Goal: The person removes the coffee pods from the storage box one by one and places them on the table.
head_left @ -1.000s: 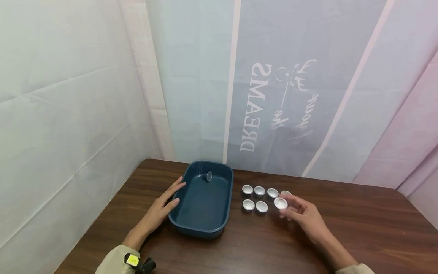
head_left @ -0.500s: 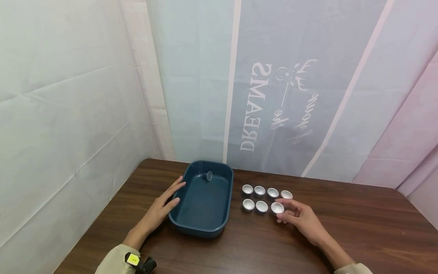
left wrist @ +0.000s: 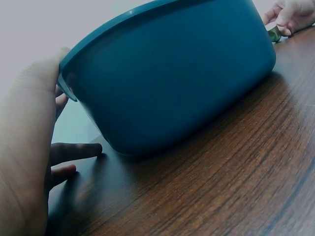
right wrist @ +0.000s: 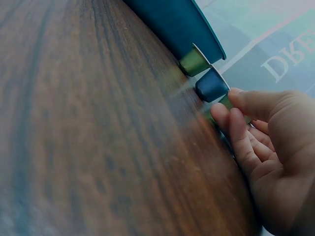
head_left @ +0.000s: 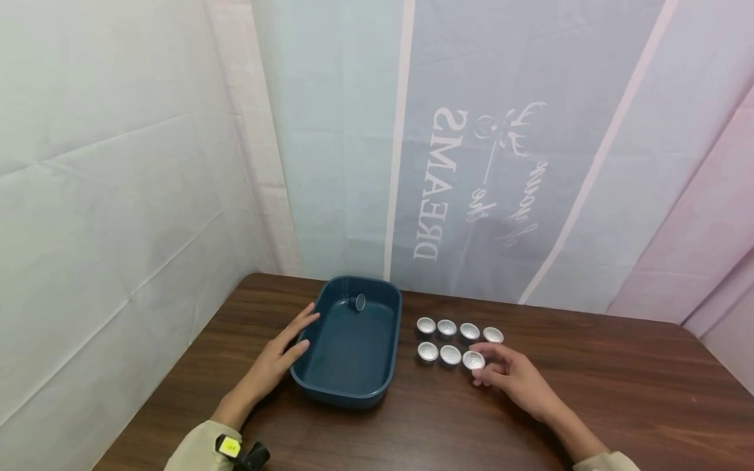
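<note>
My right hand [head_left: 518,383] pinches a coffee capsule [head_left: 474,360] by its sides at the right end of the near row, silver lid up. In the right wrist view this capsule [right wrist: 226,102] is green and mostly covered by the fingers. Beside it stand a blue capsule [right wrist: 211,85] and another green capsule [right wrist: 195,61]. My left hand [head_left: 277,356], fingers spread and fairly straight, rests at the left rim of the dark blue plastic bin [head_left: 347,356]. One capsule [head_left: 360,302] lies on its side at the bin's far end.
Behind the near row runs a far row of several capsules [head_left: 447,328], lids up. Both rows stand right of the bin on the brown wooden table [head_left: 618,386]. A printed curtain [head_left: 353,163] hangs along the table's back edge, and pale fabric [head_left: 118,196] hangs at the left.
My right hand has brought its capsule down and left, from beside the far row's right end to the end of the near row. The left hand and bin have stayed put.
</note>
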Available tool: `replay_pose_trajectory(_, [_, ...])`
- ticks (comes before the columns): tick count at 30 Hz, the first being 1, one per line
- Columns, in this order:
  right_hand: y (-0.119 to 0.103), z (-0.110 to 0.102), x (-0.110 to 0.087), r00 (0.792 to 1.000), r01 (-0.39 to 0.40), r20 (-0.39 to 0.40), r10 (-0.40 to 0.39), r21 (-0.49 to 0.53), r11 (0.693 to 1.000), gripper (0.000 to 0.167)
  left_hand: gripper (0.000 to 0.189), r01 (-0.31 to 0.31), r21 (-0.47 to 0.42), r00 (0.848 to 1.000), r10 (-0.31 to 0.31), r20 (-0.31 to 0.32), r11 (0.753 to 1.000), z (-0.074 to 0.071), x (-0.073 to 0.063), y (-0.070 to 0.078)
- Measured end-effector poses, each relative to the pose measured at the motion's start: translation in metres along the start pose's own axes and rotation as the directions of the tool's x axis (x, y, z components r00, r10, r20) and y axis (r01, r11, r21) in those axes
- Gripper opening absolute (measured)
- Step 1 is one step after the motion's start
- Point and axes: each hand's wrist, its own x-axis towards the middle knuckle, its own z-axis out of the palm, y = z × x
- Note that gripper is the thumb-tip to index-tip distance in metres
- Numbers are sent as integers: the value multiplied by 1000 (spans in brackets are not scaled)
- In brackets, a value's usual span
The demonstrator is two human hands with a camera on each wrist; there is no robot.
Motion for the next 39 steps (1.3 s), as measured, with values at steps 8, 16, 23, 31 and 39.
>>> replay_pose_trajectory(8, [-2,0,1,999,28,16,-29,25,999,48,48,15,-6,1000,-15,-21,1000,1,0,-2])
replay_pose_trajectory(16, [-4,1,1,1000,15,25,-16,51,999,50,48,20,-4,1000,-20,-23,1000,0,0,-1])
replay_pose_trajectory(23, [-3,-1,0,999,17,35,-19,58,998,51,48,12,-2,1000,-12,-12,1000,0,0,0])
replay_pose_trajectory(31, [-3,-1,0,999,0,36,-2,50,999,53,48,12,1,1000,-12,-18,1000,0,1,0])
replay_pose_trajectory(39, [-2,-2,0,1000,-9,30,8,41,999,55,48,19,9,1000,-18,-19,1000,1,0,-1])
